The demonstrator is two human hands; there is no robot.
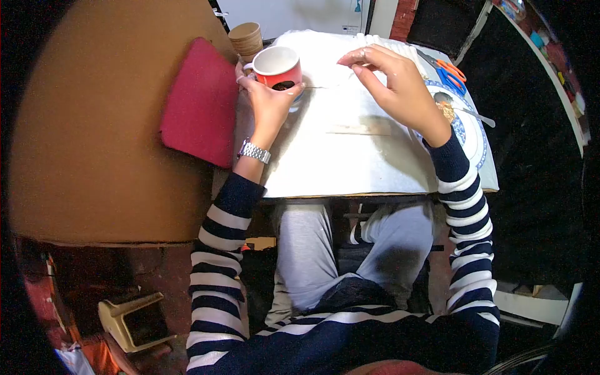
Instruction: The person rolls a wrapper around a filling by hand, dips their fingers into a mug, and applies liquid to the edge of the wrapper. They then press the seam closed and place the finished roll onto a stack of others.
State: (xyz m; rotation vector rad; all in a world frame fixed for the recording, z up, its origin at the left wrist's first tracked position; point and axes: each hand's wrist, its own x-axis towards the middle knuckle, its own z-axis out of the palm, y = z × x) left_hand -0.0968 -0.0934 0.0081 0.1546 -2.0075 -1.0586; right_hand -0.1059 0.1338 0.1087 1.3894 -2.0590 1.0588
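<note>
My left hand point(269, 100) is wrapped round a red mug point(275, 69) with a white inside and a dark oval mark on its side, held at the far left of the white table. My right hand point(394, 84) hovers over the table, thumb and fingers drawn together in a pinch; whatever lies between the fingertips is too small to make out. A faint thin line point(319, 87) runs across the white surface between the mug and my right hand. Below it lies a pale flat strip point(358, 132).
Beside my right wrist stands a blue-and-white patterned plate point(481, 147) with crumbly food and a spoon point(478, 115). Scissors with orange and blue handles point(453, 78) lie behind it. A ribbed tan cup point(245, 39) and a maroon flat item point(200, 106) are at the left.
</note>
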